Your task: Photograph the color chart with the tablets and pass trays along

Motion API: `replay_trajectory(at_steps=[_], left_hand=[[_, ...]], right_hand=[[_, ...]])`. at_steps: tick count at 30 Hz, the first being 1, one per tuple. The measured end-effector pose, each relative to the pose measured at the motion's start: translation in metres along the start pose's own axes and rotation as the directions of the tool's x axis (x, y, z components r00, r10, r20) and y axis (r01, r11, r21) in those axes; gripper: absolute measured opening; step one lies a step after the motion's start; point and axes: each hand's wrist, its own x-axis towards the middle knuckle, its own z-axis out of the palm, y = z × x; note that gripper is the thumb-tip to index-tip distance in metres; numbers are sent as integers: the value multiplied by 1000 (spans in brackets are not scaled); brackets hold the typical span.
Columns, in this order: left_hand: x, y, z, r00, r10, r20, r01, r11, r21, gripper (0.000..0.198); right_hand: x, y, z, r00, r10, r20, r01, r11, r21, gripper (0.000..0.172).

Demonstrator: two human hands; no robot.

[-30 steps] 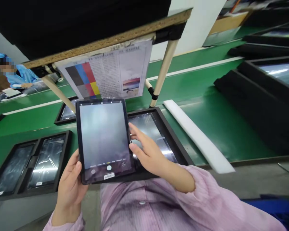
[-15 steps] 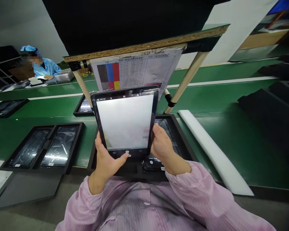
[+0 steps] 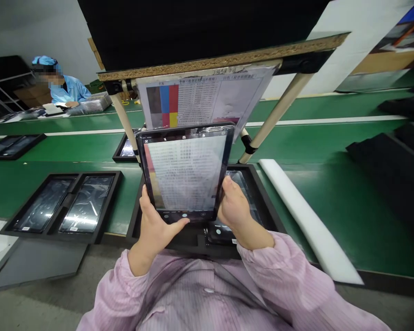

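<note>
Both my hands hold up a black-framed tablet [image 3: 186, 174], tilted over a black foam tray [image 3: 269, 211]. My left hand [image 3: 155, 225] grips its lower left corner, the thumb along the bottom edge. Around the right edge is my right hand [image 3: 236, 207], its fingers partly hidden behind the tablet. The tablet's screen shows a camera picture of printed text with colours at its left. Behind it hangs a printed chart [image 3: 200, 99] with colour blocks and text. Another tablet [image 3: 221, 233] lies in the tray under my right hand.
On the green bench [image 3: 313, 184] lies a white foam strip [image 3: 307, 216] at the right. A tray with two tablets [image 3: 64, 207] sits at the left. Pale poles [image 3: 279, 110] hold a shelf [image 3: 227, 57]. Black trays [image 3: 389, 170] are at far right. A person [image 3: 67, 89] sits at back left.
The tablet's screen has gone from a mostly blank white picture to one of text and colours. In view, the tablet and chart have shifted slightly right. Both hands keep their hold.
</note>
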Motion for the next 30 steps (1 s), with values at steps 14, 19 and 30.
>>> replay_trajectory(at_steps=[14,19,30], left_hand=[[0,-9,-5,796,-574,189,429,316,-846,53],[0,-3,-4,763,-580,284,489,233,-840,49],[-6,0,-13,735,-622,269,540,298,-787,51]], right_hand=[[-9,-41,-14,924,-236,300,362,788,-498,79],[-5,-61,-21,848,-254,465,506,649,-568,78],[-4,-42,-40,863,-288,415,489,679,-547,78]])
